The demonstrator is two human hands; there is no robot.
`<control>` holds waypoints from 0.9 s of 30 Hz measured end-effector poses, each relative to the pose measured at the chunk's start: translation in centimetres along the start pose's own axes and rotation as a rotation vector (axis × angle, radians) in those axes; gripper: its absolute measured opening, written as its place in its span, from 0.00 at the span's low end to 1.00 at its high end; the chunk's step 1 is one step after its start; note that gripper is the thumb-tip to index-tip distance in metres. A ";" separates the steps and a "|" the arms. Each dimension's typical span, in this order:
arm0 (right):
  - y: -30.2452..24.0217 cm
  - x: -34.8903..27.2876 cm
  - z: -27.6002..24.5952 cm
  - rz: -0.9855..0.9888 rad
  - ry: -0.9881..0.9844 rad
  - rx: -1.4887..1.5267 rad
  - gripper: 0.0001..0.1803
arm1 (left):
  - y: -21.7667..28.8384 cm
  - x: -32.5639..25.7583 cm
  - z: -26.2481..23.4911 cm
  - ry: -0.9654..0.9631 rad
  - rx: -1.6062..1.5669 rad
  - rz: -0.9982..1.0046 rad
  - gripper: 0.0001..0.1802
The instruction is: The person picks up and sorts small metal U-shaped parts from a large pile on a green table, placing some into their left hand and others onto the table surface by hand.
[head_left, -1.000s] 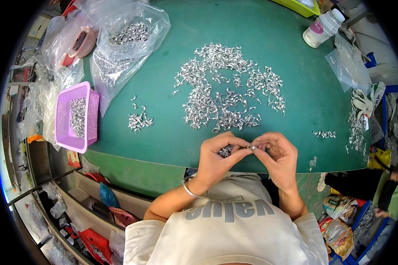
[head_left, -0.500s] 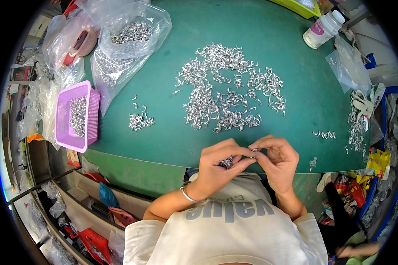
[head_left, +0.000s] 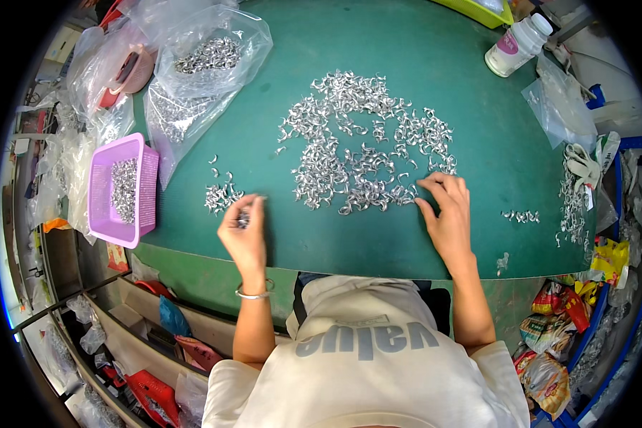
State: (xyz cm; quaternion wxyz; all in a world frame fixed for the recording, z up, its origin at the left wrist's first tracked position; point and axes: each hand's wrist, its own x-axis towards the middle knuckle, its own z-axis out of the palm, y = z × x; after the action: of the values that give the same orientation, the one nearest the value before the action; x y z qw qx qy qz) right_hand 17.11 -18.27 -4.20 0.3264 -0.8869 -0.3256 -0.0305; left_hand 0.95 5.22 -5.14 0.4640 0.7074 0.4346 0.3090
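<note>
My left hand, with a bangle at the wrist, is closed around several small silver curved metal pieces. It is over the near right edge of a small heap of like pieces on the green table. My right hand is at the near right edge of the large spread of curved metal pieces. Its thumb and forefinger are apart, their tips close to the outermost pieces, and I see nothing between them.
A purple basket holding more pieces stands at the left, beside clear plastic bags of them. A short row of pieces lies at the right. A white bottle stands far right. The table ends just before my body.
My hands were together near the table's front edge, fingers at a small metal piece. They have parted: the left went left to the small heap, the right forward to the large spread.
</note>
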 end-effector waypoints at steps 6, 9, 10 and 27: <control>0.3 -0.2 0.8 -0.018 0.045 0.058 0.07 | 0.1 0.0 -0.6 0.040 0.034 0.075 0.07; -0.9 -0.7 -0.2 0.181 -0.037 0.462 0.06 | 2.8 -2.4 1.2 -0.193 -0.109 0.052 0.08; -1.7 -1.0 -0.7 0.317 -0.114 0.664 0.05 | 4.4 -3.2 1.6 -0.338 -0.159 -0.041 0.10; -5.5 -2.4 -2.0 0.417 -0.461 1.365 0.07 | 7.9 -6.2 3.6 -0.698 -0.337 0.124 0.08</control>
State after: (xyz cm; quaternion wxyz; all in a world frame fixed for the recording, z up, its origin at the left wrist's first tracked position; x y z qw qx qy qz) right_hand 12.20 -17.63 -0.22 0.7266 -0.5145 -0.1573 0.4273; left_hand 3.88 -3.27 0.59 0.6740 0.7087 0.1501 0.1446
